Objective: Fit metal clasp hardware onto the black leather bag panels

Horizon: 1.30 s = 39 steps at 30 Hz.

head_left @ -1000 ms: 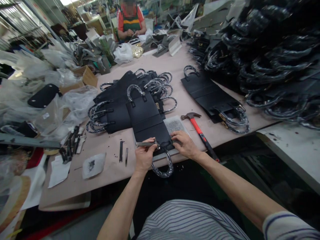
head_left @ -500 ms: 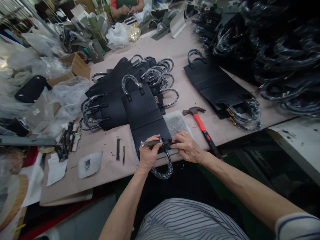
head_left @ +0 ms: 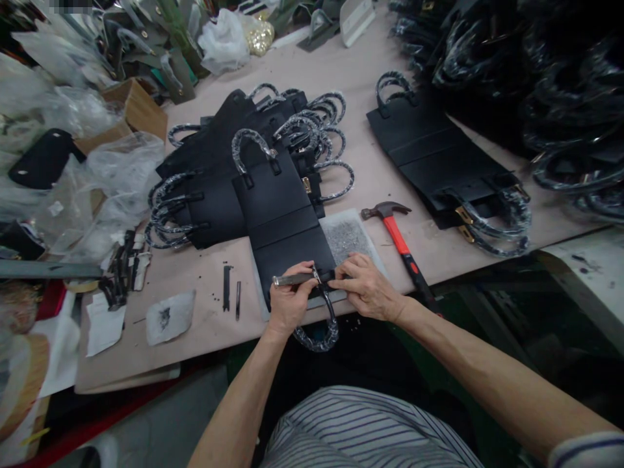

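Note:
A flat black bag panel (head_left: pixel 283 218) with plastic-wrapped handles lies on the table in front of me. Its near handle (head_left: pixel 322 335) hangs over the table's front edge. My left hand (head_left: pixel 288 304) is closed around a slim metal tool (head_left: pixel 292 279) whose tip meets the panel's near edge by the handle strap. My right hand (head_left: pixel 368 289) presses down on the same edge, fingers curled and pinching at the strap. The panel's near end rests on a grey pad (head_left: pixel 348 237).
A red-handled hammer (head_left: pixel 400 244) lies right of the pad. More black bag panels (head_left: pixel 214 175) are piled behind, another (head_left: pixel 439 156) to the right, with heaps of black bags (head_left: pixel 546 71) far right. Small black strips (head_left: pixel 227 296), paper scraps and plastic bags sit left.
The camera has tilted down, so the person at the far end has left the view. Both hands stay at the panel's near edge, with only slight shifts.

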Each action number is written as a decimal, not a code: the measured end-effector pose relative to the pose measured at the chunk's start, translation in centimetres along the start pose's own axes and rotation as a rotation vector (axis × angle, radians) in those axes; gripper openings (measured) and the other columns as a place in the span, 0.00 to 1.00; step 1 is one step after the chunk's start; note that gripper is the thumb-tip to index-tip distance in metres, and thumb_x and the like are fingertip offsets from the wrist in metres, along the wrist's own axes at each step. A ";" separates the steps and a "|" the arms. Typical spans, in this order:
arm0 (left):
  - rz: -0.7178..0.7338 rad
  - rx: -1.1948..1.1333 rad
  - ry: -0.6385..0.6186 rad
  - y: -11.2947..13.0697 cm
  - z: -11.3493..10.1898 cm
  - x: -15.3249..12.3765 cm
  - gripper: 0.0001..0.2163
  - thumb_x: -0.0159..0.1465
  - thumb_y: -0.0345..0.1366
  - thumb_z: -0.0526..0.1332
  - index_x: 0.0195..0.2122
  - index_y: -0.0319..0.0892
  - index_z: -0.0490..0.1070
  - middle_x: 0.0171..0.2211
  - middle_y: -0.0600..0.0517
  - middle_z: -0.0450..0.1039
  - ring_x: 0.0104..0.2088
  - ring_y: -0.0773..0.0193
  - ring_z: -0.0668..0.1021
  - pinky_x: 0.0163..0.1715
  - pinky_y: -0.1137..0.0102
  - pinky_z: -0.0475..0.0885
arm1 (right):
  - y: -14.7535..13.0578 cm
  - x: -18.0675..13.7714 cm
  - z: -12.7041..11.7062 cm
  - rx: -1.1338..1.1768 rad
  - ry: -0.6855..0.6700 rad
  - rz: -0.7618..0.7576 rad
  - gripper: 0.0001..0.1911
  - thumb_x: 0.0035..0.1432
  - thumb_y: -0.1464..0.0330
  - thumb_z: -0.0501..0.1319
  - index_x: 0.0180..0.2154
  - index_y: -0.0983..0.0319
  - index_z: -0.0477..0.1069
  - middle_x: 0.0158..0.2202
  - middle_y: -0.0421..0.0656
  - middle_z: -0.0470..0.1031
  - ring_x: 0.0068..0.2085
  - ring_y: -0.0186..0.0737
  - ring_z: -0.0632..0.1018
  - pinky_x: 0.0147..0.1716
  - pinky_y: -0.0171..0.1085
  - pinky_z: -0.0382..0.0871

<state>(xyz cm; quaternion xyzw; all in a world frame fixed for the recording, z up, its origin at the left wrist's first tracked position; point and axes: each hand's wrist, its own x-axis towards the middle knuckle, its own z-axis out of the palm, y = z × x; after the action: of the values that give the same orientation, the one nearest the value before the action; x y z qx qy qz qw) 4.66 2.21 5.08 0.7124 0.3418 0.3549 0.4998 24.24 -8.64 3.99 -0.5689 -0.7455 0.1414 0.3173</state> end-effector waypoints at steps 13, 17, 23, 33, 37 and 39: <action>0.015 -0.021 0.006 -0.1 0.0 -0.1 0.06 0.61 0.31 0.68 0.40 0.42 0.77 0.47 0.46 0.81 0.49 0.56 0.82 0.56 0.57 0.76 | 0.1 0.1 -0.1 0.002 0.017 -0.020 0.22 0.53 0.77 0.55 0.48 0.58 0.78 0.42 0.45 0.71 0.45 0.47 0.68 0.62 0.58 0.56; 0.015 -0.024 0.002 -0.2 0.0 0.0 0.06 0.62 0.32 0.68 0.40 0.42 0.77 0.47 0.46 0.81 0.49 0.56 0.81 0.56 0.56 0.75 | -0.1 0.2 -0.2 -0.018 -0.016 -0.005 0.23 0.53 0.77 0.55 0.48 0.58 0.78 0.43 0.46 0.71 0.45 0.47 0.68 0.62 0.58 0.56; 0.011 -0.024 0.010 0.0 0.1 -0.1 0.05 0.62 0.32 0.68 0.40 0.42 0.77 0.47 0.45 0.81 0.49 0.55 0.82 0.57 0.56 0.75 | -0.3 0.4 -0.2 -0.020 -0.005 0.004 0.21 0.53 0.78 0.55 0.46 0.59 0.77 0.44 0.46 0.70 0.46 0.47 0.68 0.62 0.57 0.55; 0.102 -0.011 -0.053 -0.2 0.1 -0.2 0.05 0.63 0.32 0.68 0.40 0.42 0.77 0.47 0.45 0.81 0.49 0.56 0.82 0.55 0.57 0.77 | 0.2 -0.2 0.2 -0.071 -0.004 -0.075 0.22 0.55 0.76 0.56 0.50 0.60 0.76 0.42 0.46 0.69 0.46 0.46 0.68 0.63 0.59 0.53; 0.126 0.005 -0.070 0.0 0.2 -0.1 0.05 0.63 0.31 0.68 0.41 0.42 0.77 0.47 0.46 0.81 0.49 0.57 0.82 0.54 0.57 0.77 | 0.1 -0.1 0.1 -0.077 -0.008 -0.070 0.21 0.54 0.76 0.57 0.49 0.60 0.77 0.42 0.46 0.69 0.46 0.46 0.68 0.63 0.58 0.54; 0.130 0.014 -0.072 0.0 0.2 -0.1 0.05 0.63 0.30 0.68 0.41 0.42 0.77 0.47 0.46 0.81 0.49 0.57 0.82 0.54 0.57 0.78 | 0.1 0.0 0.1 -0.075 -0.005 -0.071 0.21 0.54 0.77 0.57 0.49 0.60 0.77 0.42 0.46 0.69 0.46 0.46 0.68 0.63 0.58 0.54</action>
<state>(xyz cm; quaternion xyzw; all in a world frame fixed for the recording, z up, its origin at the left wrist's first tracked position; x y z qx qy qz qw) 4.83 2.04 5.06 0.7488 0.2792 0.3583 0.4826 24.23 -8.63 3.89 -0.5534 -0.7707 0.1034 0.2985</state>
